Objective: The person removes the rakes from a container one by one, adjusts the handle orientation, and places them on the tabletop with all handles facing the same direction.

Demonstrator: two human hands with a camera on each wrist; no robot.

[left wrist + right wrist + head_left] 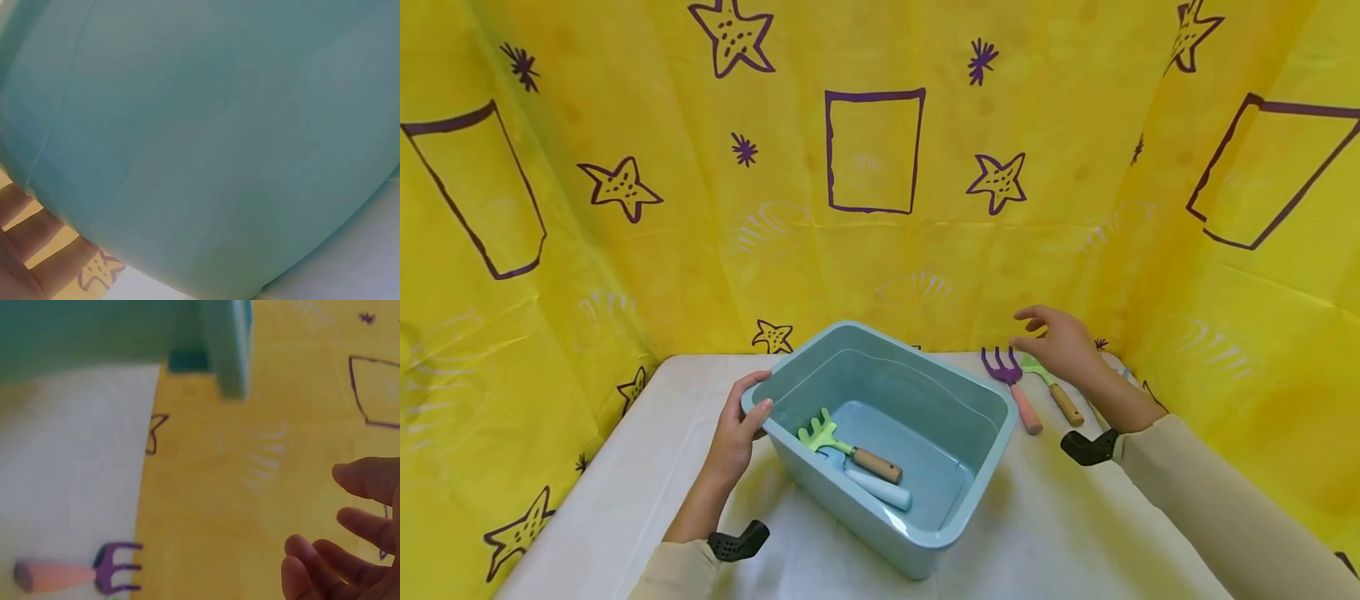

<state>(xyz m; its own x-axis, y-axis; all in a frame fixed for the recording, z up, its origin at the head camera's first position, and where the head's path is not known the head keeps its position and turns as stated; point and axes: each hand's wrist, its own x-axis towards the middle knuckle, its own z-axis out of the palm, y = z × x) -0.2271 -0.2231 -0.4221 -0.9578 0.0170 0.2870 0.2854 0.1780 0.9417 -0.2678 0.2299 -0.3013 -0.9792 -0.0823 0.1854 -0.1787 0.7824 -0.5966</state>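
A blue-green plastic bin stands on the white table, and my left hand grips its left corner, thumb over the rim and fingers outside. In it lie a green hand rake with a wooden handle and a light blue tool, its head partly hidden. Beyond the bin's right side, my right hand hovers with loosely bent fingers and holds nothing. Beneath and beside that hand are a purple hand fork with a pink handle and a green tool with a wooden handle, its head partly covered.
Yellow sheeting printed with starfish and outlined shapes hangs round the back and sides of the table. A small bluish piece shows behind the right forearm, mostly hidden. Black wrist mounts sit on both wrists.
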